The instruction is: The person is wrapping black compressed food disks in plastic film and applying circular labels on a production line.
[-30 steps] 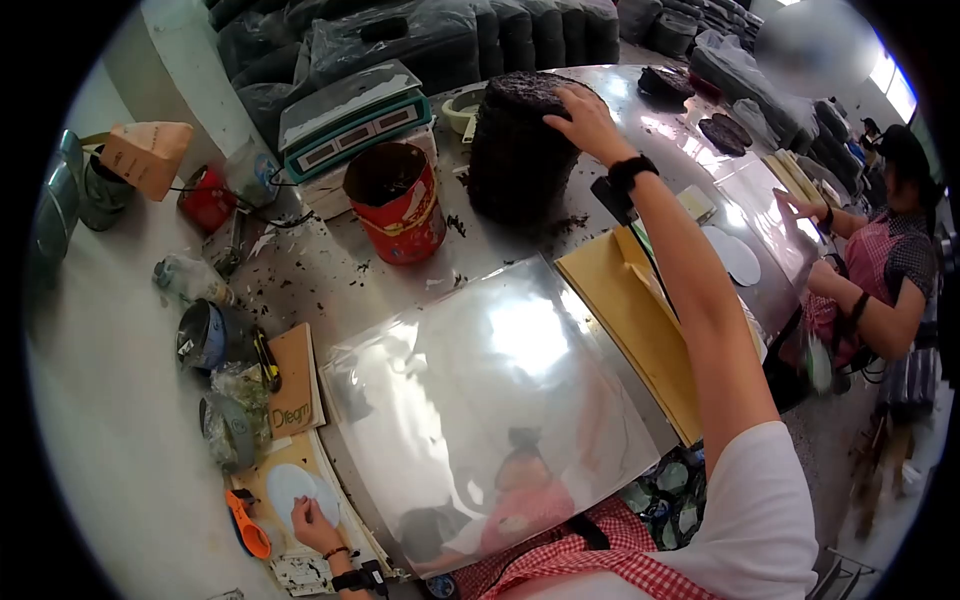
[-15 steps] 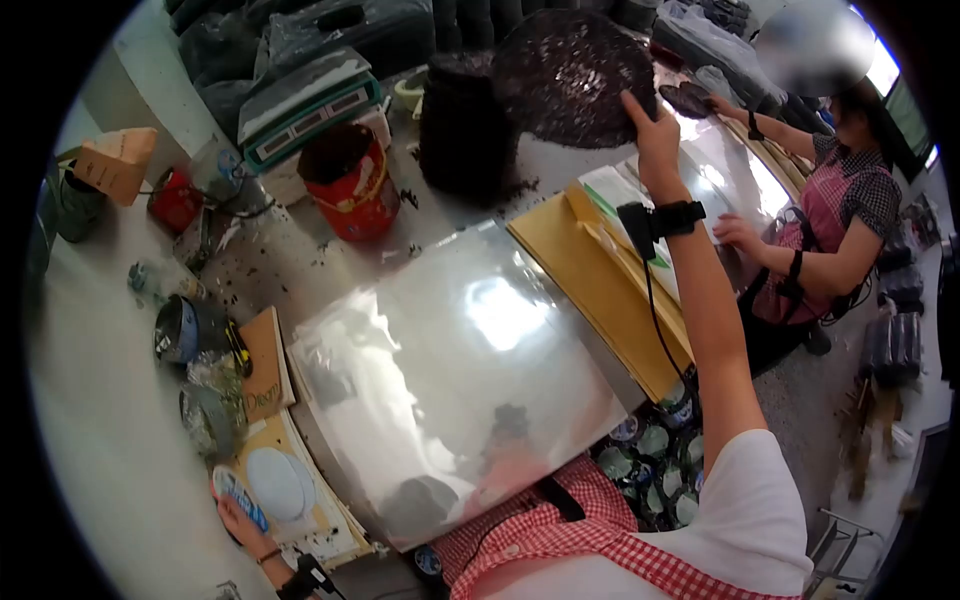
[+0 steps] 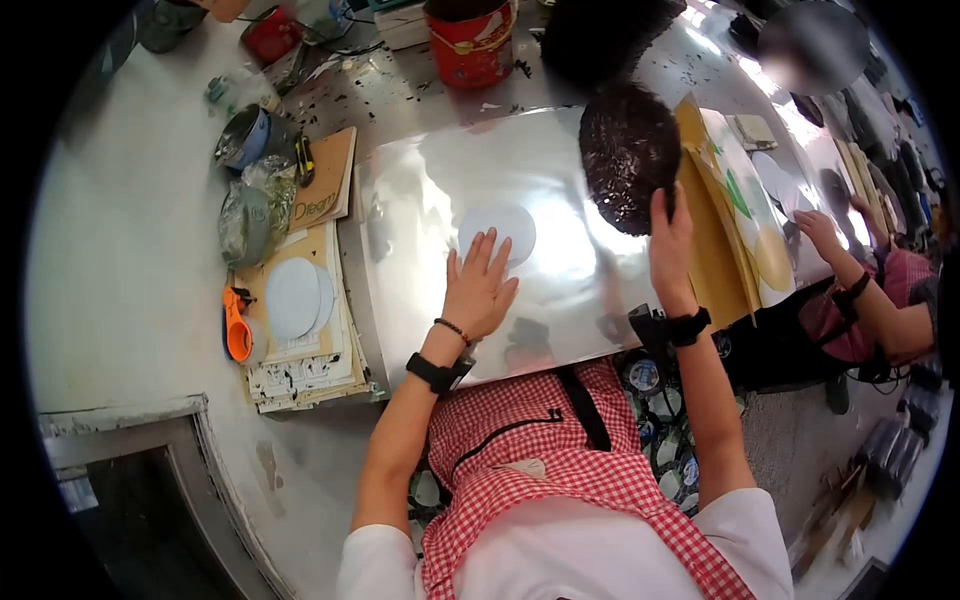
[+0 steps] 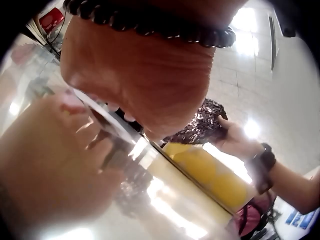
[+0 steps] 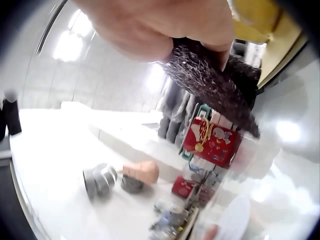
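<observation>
The tabletop (image 3: 395,110) carries everything here. Near the person lies the broad, glossy sheet (image 3: 555,285), with the yellow folder (image 3: 710,250) just beside its right edge. Beyond the sheet stand the dark stack (image 3: 605,40) and the red bucket (image 3: 472,45), both cut off at the top of the head view.

The dark disc (image 3: 630,155) hangs tilted over the sheet's right part; the right wrist view shows it nearly edge-on and apparently clear of the surface. The right hand (image 3: 672,250) pinches its near rim between thumb and fingers. The smaller paper disc (image 3: 510,225) lies around the middle of the sheet. The left hand (image 3: 478,295) has its fingers straight and spread, their tips over the near part of that paper (how hard they press, if at all, one cannot tell).

The step in hand seems to be settling the paper. It calls for flat, light fingertips, easing outward so that no edge lifts or slides on so slick a face. The dark disc probably sheds, judging by the flakes (image 3: 522,67) beyond the sheet, so a firm but gentle pinch, well away from the paper, suits it best.
</observation>
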The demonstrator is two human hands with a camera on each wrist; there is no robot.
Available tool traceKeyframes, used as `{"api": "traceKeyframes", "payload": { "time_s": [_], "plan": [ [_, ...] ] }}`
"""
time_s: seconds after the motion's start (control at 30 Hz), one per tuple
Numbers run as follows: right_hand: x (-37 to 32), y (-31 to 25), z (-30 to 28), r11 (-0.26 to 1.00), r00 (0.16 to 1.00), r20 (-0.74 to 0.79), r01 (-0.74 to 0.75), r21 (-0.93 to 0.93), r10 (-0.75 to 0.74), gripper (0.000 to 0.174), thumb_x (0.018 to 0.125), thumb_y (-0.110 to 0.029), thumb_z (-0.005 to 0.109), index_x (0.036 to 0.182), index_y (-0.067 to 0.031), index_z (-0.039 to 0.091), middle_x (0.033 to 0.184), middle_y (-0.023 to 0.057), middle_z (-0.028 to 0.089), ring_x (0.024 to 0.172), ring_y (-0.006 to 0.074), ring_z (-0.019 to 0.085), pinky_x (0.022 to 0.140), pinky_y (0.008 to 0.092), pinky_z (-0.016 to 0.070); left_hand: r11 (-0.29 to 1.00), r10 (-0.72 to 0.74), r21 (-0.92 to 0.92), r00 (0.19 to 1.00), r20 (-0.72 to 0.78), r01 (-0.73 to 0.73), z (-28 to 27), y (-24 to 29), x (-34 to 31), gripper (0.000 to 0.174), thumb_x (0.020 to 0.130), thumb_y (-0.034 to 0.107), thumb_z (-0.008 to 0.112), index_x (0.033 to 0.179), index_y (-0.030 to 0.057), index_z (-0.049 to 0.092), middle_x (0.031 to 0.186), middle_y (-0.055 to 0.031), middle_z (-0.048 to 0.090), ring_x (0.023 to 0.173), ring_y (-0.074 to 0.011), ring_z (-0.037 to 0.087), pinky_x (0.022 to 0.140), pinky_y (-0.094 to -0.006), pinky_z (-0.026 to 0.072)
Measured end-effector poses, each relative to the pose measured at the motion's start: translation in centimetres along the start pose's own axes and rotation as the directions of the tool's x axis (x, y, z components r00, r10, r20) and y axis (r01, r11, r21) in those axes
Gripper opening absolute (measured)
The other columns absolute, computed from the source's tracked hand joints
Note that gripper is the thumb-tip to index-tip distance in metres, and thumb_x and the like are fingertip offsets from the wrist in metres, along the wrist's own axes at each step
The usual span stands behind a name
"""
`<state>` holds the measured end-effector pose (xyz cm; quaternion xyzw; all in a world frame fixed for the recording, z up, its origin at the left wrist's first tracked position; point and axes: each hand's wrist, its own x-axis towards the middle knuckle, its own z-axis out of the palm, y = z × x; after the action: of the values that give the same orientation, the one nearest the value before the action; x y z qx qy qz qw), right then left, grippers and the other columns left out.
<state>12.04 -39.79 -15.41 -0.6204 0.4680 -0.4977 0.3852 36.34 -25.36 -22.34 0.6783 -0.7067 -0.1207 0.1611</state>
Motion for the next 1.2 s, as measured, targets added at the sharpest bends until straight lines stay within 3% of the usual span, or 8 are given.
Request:
{"api": "traceKeyframes", "payload": {
  "time_s": [0.1,0.2,0.27,0.4,0.5,0.77,1.0,1.2],
  "plan": [
    [-2.7,-1.0,4.4,0.826,0.834,0.279,0.533,-0.184,-0.476,0.050,0.081,0.010,0.051,0.128,-0.0077,0.057,0.127,0.0181,0.055,0.118,0.0313,0.055,0.099,0.0377,0.0459,0.984,0.018,0.179,0.999,0.029,-0.023,-2.5,-0.8,-4.2,0.060,0.093,0.037,0.048,0.145,0.0120,0.036,0.153,-0.0160,0.027,0.142,-0.0321,0.025,0.110,-0.0614,0.0136],
    [-4.7,0.1,7.5,0.533,0.520,0.731,0.808,-0.252,-0.443,0.048,0.082,-0.002,0.055,0.128,-0.0141,0.056,0.136,0.0174,0.049,0.123,0.0330,0.049,0.103,0.0416,0.0414,0.975,-0.015,0.223,0.988,0.151,-0.019,-2.9,-1.2,-9.0,0.053,0.093,0.036,0.049,0.143,0.0184,0.042,0.152,-0.0130,0.032,0.139,-0.0296,0.031,0.107,-0.0624,0.0178],
    [-5.9,3.7,8.8,0.521,0.417,0.851,0.827,-0.209,-0.320,0.051,0.083,-0.009,0.060,0.133,-0.0164,0.051,0.141,0.0164,0.043,0.129,0.0323,0.043,0.107,0.0429,0.0359,0.976,0.034,0.212,0.994,0.103,-0.055,-1.7,-1.9,-10.4,0.050,0.093,0.035,0.050,0.141,0.0228,0.045,0.152,-0.0117,0.033,0.139,-0.0291,0.031,0.107,-0.0607,0.0184],
    [-5.4,3.4,8.3,0.522,0.362,0.905,0.829,-0.203,-0.223,0.053,0.087,-0.028,0.061,0.137,-0.0180,0.047,0.147,0.0177,0.037,0.135,0.0333,0.035,0.111,0.0453,0.0298,0.979,0.017,0.199,0.998,0.061,-0.029,-1.8,-2.5,-10.3,0.048,0.092,0.033,0.053,0.139,0.0251,0.048,0.152,-0.0093,0.033,0.140,-0.0283,0.030,0.109,-0.0581,0.0159],
    [-5.8,3.5,8.4,0.547,0.361,0.919,0.807,-0.221,-0.162,0.069,0.088,-0.059,0.051,0.143,-0.0191,0.041,0.151,0.0206,0.028,0.140,0.0354,0.027,0.114,0.0480,0.0218,0.947,0.112,-0.313,0.984,0.138,-0.064,-4.5,-4.7,-11.1,0.031,0.080,0.029,0.071,0.107,0.0169,0.063,0.150,-0.0123,0.035,0.142,-0.0372,0.023,0.112,-0.0562,0.0119],
    [-6.3,3.4,8.4,0.572,0.388,0.914,0.779,-0.257,-0.118,0.067,0.089,-0.059,0.049,0.143,-0.0207,0.041,0.152,0.0191,0.027,0.141,0.0334,0.025,0.114,0.0476,0.0196,0.924,0.092,-0.379,0.992,0.086,-0.052,-3.9,-6.6,-13.0,0.026,0.073,0.030,0.075,0.076,0.0122,0.056,0.149,-0.0108,0.038,0.141,-0.0360,0.026,0.112,-0.0524,0.0163],
    [-6.4,3.5,8.5,0.586,0.400,0.908,0.768,-0.259,-0.123,0.066,0.089,-0.059,0.049,0.142,-0.0210,0.042,0.152,0.0186,0.027,0.141,0.0334,0.025,0.115,0.0469,0.0176,0.931,-0.011,-0.365,0.998,0.070,0.036,-3.9,-6.0,-12.9,0.014,0.075,0.023,0.073,0.079,0.0106,0.066,0.145,-0.0089,0.044,0.138,-0.0344,0.031,0.111,-0.0460,0.0238],
    [-5.6,2.4,8.9,0.738,0.314,0.940,0.664,-0.117,-0.134,0.052,0.093,-0.047,0.049,0.129,-0.0104,0.055,0.146,0.0196,0.037,0.133,0.0356,0.036,0.110,0.0428,0.0291,0.972,0.044,-0.235,0.989,0.144,-0.009,-7.5,-4.0,-9.3,0.011,0.078,0.021,0.070,0.081,0.0102,0.069,0.102,-0.0081,0.059,0.099,-0.0281,0.051,0.087,-0.0409,0.0412]
  ]
}}
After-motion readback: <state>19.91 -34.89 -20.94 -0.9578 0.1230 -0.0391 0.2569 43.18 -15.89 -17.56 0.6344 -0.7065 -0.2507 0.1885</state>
